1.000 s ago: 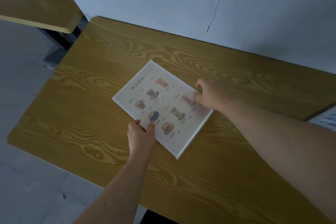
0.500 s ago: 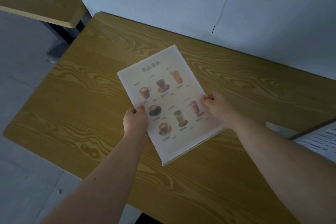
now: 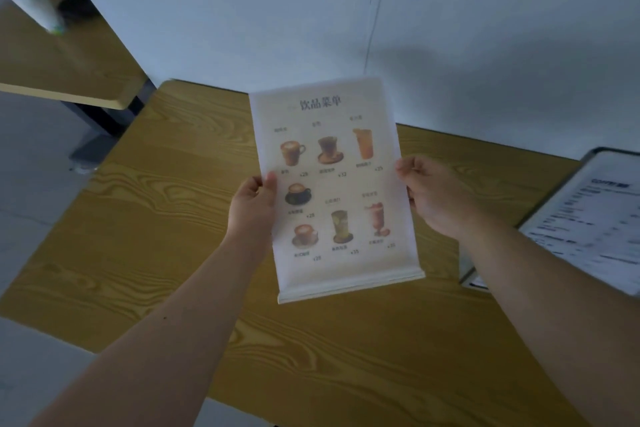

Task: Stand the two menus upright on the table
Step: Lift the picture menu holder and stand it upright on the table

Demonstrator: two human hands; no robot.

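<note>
The wooden surface [image 3: 138, 236] fills the near and middle of the view, its far edge against a pale wall [image 3: 242, 10]; a second wooden table [image 3: 62, 62] stands off at the far left, apart from it. There are two menus in sight. The drinks menu [image 3: 332, 184], a printed sheet in a clear stand with a lip along its bottom edge, is held in the air over the middle of the surface, nearly upright and leaning a little, its base edge clear of the wood. The other menu [image 3: 588, 218], with dark text, lies tilted at the right edge of the view, partly cut off; whether it is flat or propped cannot be told.

Two hands are at work. The left hand [image 3: 252, 208] pinches the left edge of the drinks menu, thumb on the front; the right hand [image 3: 433, 198] grips the right edge at about the same height.

The step in hand looks to be setting this first menu on its base. To do it well, lower it with both hands level so the whole bottom lip meets the wood at once, face toward the near side, on open wood away from the edges. Loosen the grip only when the stand feels settled, since a light stand may tip backward.
</note>
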